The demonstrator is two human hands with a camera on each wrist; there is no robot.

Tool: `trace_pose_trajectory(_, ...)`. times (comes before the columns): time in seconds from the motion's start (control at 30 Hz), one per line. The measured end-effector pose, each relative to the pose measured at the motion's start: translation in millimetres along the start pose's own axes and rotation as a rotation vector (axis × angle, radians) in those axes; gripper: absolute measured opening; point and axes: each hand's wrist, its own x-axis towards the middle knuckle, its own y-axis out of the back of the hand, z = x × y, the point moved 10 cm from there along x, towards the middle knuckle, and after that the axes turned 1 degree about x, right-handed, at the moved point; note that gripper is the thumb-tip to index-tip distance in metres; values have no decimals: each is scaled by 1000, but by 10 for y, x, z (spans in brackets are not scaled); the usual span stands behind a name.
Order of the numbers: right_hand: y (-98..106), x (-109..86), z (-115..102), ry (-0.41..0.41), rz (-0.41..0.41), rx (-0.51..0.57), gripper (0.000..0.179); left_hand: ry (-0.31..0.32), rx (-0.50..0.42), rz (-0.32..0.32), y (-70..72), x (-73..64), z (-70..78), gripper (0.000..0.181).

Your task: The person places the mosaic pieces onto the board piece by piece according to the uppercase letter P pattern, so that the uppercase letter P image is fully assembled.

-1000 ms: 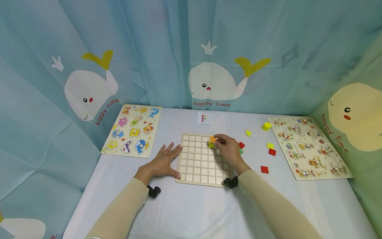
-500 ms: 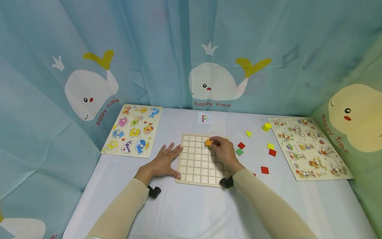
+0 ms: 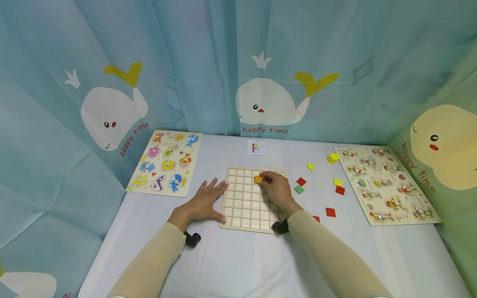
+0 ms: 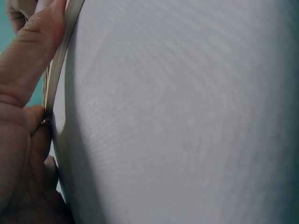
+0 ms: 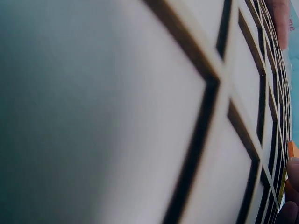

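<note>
My right hand (image 3: pixel 277 191) pinches an orange square tile (image 3: pixel 258 179) between thumb and fingertips, at the upper middle of a wooden grid board (image 3: pixel 247 203). The right wrist view has the orange tile (image 5: pixel 293 149) at its right edge, beside the fingertips; a yellow sliver (image 5: pixel 281 187) shows just below it. Whether the orange tile touches the board I cannot tell. My left hand (image 3: pixel 203 203) lies with spread fingers against the board's left edge. In the left wrist view its thumb (image 4: pixel 32 51) rests on the board's edge (image 4: pixel 58 74).
Right of the board lie red tiles (image 3: pixel 301 181), a green tile (image 3: pixel 299 189) and yellow pieces (image 3: pixel 337 182). A yellow stack (image 3: pixel 333 158) stands farther back. A pattern card (image 3: pixel 255 147) lies behind the board. Picture puzzles flank it, left (image 3: pixel 164 163) and right (image 3: pixel 387 186).
My right hand has moved slightly left and toward me with the orange tile, uncovering the red and green tiles on its right. A yellow-green tile seen earlier on the board is now hidden. My left hand stays put.
</note>
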Motion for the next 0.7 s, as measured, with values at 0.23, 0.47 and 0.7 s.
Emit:
trace_pose_trajectory(0.23, -52, 23, 8, -7, -28, -31, 27, 4, 2, -2, 1, -4, 2, 129)
trace_pose_trajectory(0.47, -57, 31, 10, -6, -37, -57, 27, 3, 2, -1, -1, -7, 3, 128)
trace_pose_trajectory(0.7, -58, 32, 0, -1, -44, -60, 27, 8, -4, -1, 1, -5, 7, 128)
